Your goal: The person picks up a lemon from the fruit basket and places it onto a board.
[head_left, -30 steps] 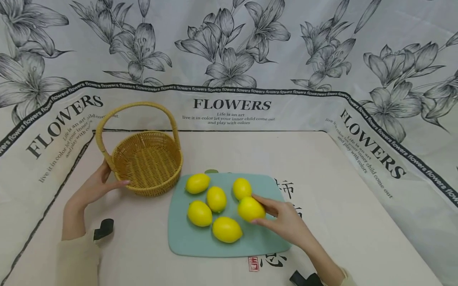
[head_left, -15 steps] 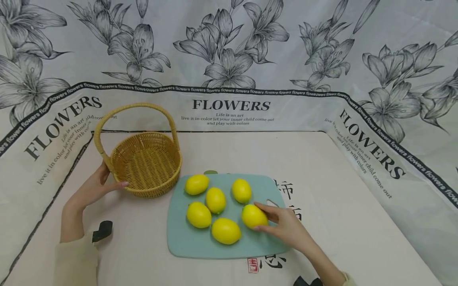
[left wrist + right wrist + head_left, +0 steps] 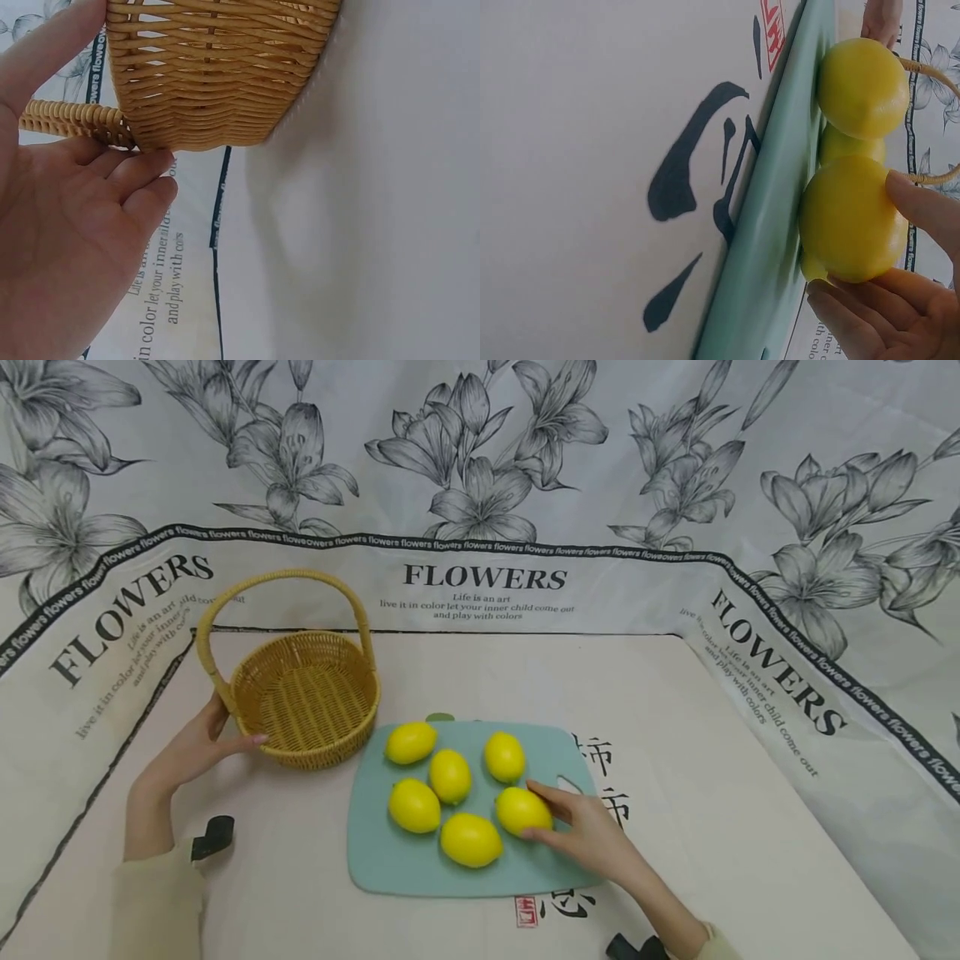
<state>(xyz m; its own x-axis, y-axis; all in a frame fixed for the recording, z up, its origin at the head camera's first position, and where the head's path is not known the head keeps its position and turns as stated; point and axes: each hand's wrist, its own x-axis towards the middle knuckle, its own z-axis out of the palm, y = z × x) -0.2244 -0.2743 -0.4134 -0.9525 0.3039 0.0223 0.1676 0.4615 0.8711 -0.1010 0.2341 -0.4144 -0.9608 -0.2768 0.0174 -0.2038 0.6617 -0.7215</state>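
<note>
Toward the left in the head view stands a yellow wicker basket point(image 3: 300, 697) with an arched handle and nothing inside. My left hand point(image 3: 183, 747) holds its near left side, thumb on the front wall and fingers by the handle's foot; its woven wall point(image 3: 217, 82) fills the top of the left wrist view. A light green cutting board point(image 3: 420, 877) bears several yellow lemons. My right hand point(image 3: 588, 827) holds the rightmost lemon point(image 3: 522, 812) between thumb and fingers, close over the board. In the right wrist view that lemon point(image 3: 851, 217) sits between thumb and fingertips.
The other lemons, such as one at the board's front point(image 3: 471, 839) and one at its back point(image 3: 505, 757), lie close together. Pale cloth with black lettering and a red seal point(image 3: 527, 912) covers the table. Flower-printed sheets point(image 3: 480, 468) hang behind and at the sides.
My right hand has brought its lemon down toward the near side of the board, apart from the back lemon, then slightly left. My left hand stays at the basket.
</note>
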